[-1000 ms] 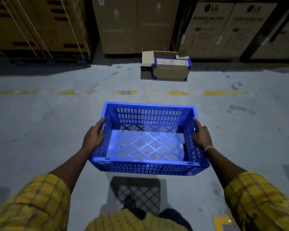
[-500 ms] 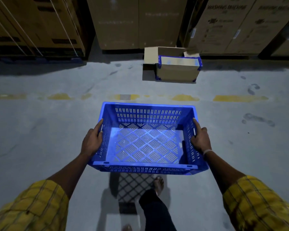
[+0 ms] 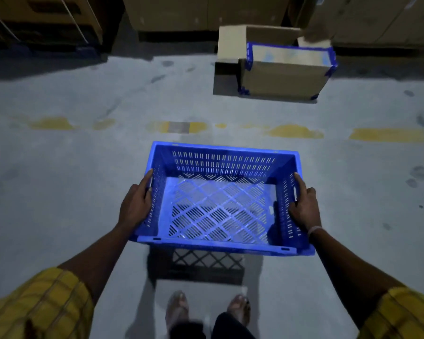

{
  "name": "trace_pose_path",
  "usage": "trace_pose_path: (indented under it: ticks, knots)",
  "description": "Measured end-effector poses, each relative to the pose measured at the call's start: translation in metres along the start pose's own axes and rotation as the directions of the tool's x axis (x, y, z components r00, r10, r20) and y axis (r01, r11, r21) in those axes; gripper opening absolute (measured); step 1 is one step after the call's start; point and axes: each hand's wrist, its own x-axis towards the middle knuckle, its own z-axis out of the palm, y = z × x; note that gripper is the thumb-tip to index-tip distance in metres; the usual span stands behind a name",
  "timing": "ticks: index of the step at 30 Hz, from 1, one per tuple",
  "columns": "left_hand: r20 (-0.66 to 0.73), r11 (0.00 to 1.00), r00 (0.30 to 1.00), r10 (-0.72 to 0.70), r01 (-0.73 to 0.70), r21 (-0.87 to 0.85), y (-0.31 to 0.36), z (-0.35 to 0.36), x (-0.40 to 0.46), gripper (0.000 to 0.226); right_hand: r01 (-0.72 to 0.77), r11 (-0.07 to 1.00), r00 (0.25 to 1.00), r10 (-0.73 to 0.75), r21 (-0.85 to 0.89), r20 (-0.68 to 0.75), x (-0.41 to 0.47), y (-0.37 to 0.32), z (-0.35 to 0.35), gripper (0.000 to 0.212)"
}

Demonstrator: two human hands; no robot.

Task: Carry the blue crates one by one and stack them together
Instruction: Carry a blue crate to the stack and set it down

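Observation:
I carry an empty blue slotted crate (image 3: 220, 206) in front of me above the grey floor. My left hand (image 3: 136, 204) grips its left side wall, fingers along the outside. My right hand (image 3: 304, 204) grips the right side wall by the handle slot. Ahead on the floor stands another blue crate (image 3: 287, 69), its walls lined with cardboard so that only blue rim and corners show. The carried crate's shadow falls on the floor below it.
A loose cardboard piece (image 3: 233, 42) leans behind the lined crate. Large cartons (image 3: 206, 13) line the far wall, and strapped cartons (image 3: 42, 15) stand at the far left. A worn yellow line (image 3: 294, 130) crosses the floor. My feet (image 3: 206, 311) show at the bottom.
I have walked forward with the crate: the lined crate and yellow line have come nearer. Both hands keep the same hold on the crate's sides.

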Motion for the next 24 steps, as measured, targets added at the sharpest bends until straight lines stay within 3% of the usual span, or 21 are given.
trace_pose_path:
  ticks: [11,24]
  knots:
    - [-0.005,0.999,1.0,0.029,-0.029,-0.031,-0.142,0.233,0.116,0.06,0.023,1.0,1.0,-0.023,-0.004,0.02,0.146,0.11,0.221,0.08]
    - [-0.001,0.998,0.998,0.056,-0.056,0.022,-0.193,0.32,0.172,0.061,0.024,0.999,0.999,-0.023,-0.04,0.039,0.203,0.157,0.322,0.088]
